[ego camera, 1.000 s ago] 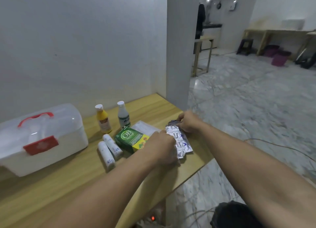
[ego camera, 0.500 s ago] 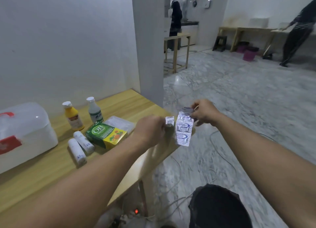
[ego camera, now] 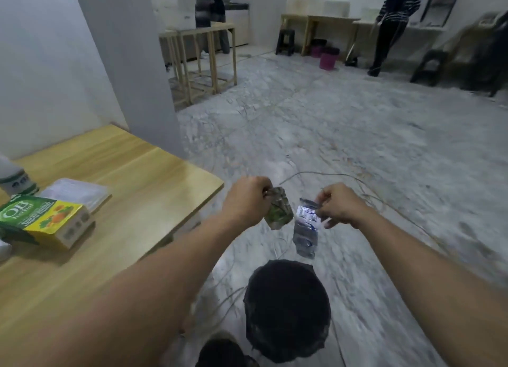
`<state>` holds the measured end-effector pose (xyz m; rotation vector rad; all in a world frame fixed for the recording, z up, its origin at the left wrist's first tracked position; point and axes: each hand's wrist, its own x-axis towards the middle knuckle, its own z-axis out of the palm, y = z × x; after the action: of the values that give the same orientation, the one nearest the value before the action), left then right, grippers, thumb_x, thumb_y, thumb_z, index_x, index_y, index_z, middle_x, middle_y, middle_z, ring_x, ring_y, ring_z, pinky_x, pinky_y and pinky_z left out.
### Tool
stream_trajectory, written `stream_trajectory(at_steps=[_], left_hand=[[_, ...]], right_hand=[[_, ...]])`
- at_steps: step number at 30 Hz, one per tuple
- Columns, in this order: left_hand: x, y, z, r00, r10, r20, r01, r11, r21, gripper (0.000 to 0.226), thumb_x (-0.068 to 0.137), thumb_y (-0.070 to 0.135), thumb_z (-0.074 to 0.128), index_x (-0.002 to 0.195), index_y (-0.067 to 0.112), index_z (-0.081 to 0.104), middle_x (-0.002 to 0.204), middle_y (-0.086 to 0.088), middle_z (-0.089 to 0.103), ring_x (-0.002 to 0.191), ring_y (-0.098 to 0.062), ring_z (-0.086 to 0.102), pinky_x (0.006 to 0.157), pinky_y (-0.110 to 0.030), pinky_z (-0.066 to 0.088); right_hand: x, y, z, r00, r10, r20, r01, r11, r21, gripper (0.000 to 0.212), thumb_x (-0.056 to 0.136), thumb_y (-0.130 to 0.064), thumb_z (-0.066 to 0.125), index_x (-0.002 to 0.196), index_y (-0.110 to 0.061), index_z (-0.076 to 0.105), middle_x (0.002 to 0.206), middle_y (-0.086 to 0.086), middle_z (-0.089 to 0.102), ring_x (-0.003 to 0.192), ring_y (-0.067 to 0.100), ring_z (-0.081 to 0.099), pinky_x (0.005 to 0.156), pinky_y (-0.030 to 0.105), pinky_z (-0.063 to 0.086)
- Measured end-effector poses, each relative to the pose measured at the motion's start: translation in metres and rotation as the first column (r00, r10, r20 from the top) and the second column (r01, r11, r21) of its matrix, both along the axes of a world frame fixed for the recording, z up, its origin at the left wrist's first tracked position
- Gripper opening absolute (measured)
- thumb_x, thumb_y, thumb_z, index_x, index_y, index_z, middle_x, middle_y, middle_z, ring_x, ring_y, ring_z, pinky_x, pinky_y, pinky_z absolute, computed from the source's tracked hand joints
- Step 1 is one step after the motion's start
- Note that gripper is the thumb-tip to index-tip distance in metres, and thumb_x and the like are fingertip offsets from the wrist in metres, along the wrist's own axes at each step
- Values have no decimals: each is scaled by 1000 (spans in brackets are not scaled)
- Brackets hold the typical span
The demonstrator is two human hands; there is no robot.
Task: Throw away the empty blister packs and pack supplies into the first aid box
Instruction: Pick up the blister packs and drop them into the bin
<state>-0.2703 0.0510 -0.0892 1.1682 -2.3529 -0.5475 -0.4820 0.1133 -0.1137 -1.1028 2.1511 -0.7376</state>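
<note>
My left hand (ego camera: 246, 200) pinches a crumpled silver-green blister pack (ego camera: 279, 212) that hangs past the table's right edge. My right hand (ego camera: 339, 205) pinches the top of a long silver blister strip (ego camera: 305, 229), which dangles straight down. Both packs hang above a black-lined bin (ego camera: 286, 310) on the floor. On the wooden table (ego camera: 143, 190) at the left lie a green and yellow medicine box (ego camera: 44, 219), a clear flat packet (ego camera: 75, 192) and a white bottle (ego camera: 15, 177), cut off by the frame edge. The first aid box is out of view.
Thin cables trail over the marble floor (ego camera: 343, 135) around the bin. A white pillar (ego camera: 129, 61) stands behind the table corner. Further back are wooden frames (ego camera: 200, 61), tables, stools, purple buckets (ego camera: 327, 57) and two standing people.
Both hands lifted the blister packs off the table and carried them right, out over the bin. My view swung right, so the first aid box and small tubes left the frame.
</note>
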Motion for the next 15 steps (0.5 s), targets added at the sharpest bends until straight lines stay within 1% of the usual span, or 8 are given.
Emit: stream_trajectory(at_steps=[2, 4, 6, 8, 10, 12, 15], left_hand=[[-14, 5, -32, 998, -7, 61, 2, 997, 75, 12, 89, 17, 59, 91, 10, 69, 81, -5, 62, 75, -25, 56, 64, -31, 42], [-23, 10, -65, 992, -14, 125, -4, 990, 142, 10, 89, 16, 58, 86, 11, 67, 78, -4, 57, 76, -27, 57, 63, -30, 39], [-29, 14, -94, 985, -20, 173, -16, 979, 202, 10, 89, 16, 57, 84, 13, 65, 78, -6, 59, 77, -29, 59, 62, -31, 39], [-33, 18, -121, 976, -27, 217, -31, 965, 259, 11, 89, 17, 57, 82, 12, 65, 82, -9, 64, 77, -28, 59, 62, -32, 41], [-37, 21, -146, 968, -37, 246, -44, 947, 318, 13, 88, 16, 57, 81, 9, 65, 85, -13, 67, 80, -31, 62, 64, -35, 49], [-40, 25, -167, 962, -50, 269, -53, 931, 362, 14, 89, 19, 58, 85, 8, 67, 88, -15, 68, 83, -34, 64, 70, -37, 53], [-43, 28, -192, 948, -64, 312, -74, 909, 411, 12, 90, 19, 57, 86, 11, 67, 90, -13, 68, 83, -33, 64, 71, -37, 53]], right_hand=[[-2, 13, -30, 1000, -20, 14, 19, 999, 49, 17, 72, 15, 66, 76, -1, 64, 72, 22, 67, 61, 33, 69, 55, 43, 61], [-2, 23, -61, 999, -30, 18, 28, 996, 89, 18, 72, 15, 66, 74, -3, 64, 75, 23, 68, 64, 34, 71, 56, 43, 62], [0, 31, -93, 999, -45, 20, 42, 991, 124, 20, 73, 14, 64, 73, -6, 63, 78, 22, 68, 63, 34, 72, 56, 44, 62], [2, 37, -124, 998, -67, 19, 64, 986, 156, 24, 75, 13, 61, 71, -11, 61, 83, 20, 68, 57, 31, 71, 54, 42, 62], [7, 41, -150, 995, -93, 21, 88, 980, 181, 25, 76, 11, 60, 70, -12, 61, 86, 18, 66, 53, 31, 70, 51, 39, 61], [12, 45, -172, 993, -114, 10, 109, 974, 200, 22, 77, 10, 59, 72, -12, 63, 84, 15, 64, 54, 33, 70, 53, 42, 61], [16, 47, -200, 991, -132, 7, 127, 968, 217, 21, 77, 8, 57, 76, -12, 65, 83, 11, 62, 57, 31, 69, 56, 46, 61]])
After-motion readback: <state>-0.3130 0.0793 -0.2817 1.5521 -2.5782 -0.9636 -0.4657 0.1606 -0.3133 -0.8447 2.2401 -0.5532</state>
